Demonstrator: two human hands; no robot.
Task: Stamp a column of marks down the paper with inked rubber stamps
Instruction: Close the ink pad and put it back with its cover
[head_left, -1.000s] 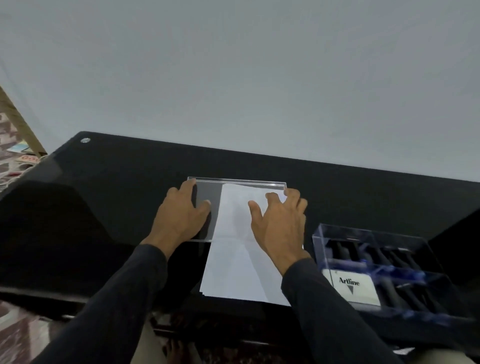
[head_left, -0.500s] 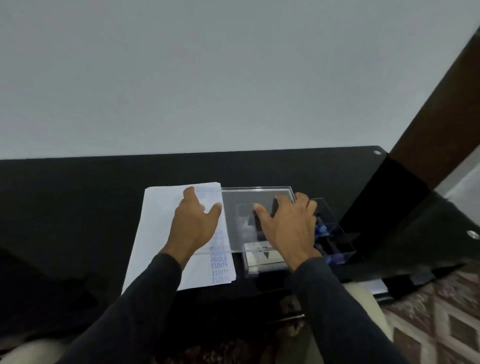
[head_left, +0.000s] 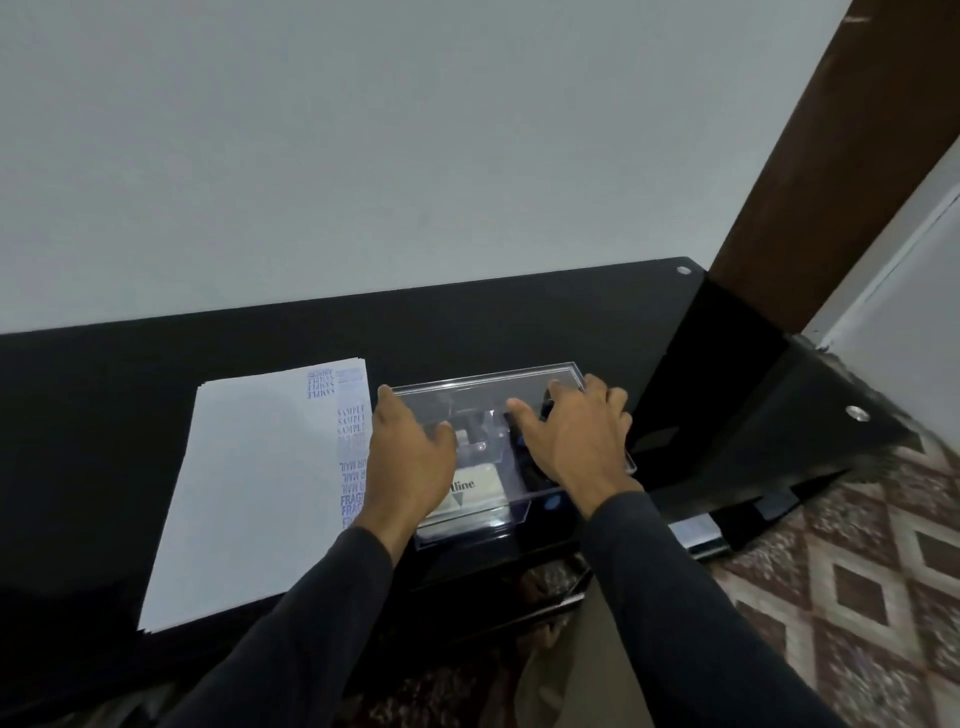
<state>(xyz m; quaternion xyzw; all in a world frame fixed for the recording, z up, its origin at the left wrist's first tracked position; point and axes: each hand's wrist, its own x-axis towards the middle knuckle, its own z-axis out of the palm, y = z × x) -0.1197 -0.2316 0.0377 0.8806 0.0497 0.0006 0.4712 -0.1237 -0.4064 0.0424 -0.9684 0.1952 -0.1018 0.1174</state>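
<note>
A second ago I saw both hands pressing the clear lid (head_left: 488, 410) flat on the worktop (head_left: 519, 322), over the top of the paper (head_left: 260, 493). Now the left hand (head_left: 410, 457) and right hand (head_left: 576, 441) have carried it right and hold it over the clear stamp box (head_left: 483, 519). The paper lies uncovered at the left, its stamped column showing. My view has swung right, bringing the patterned floor (head_left: 857, 545) in.
</note>
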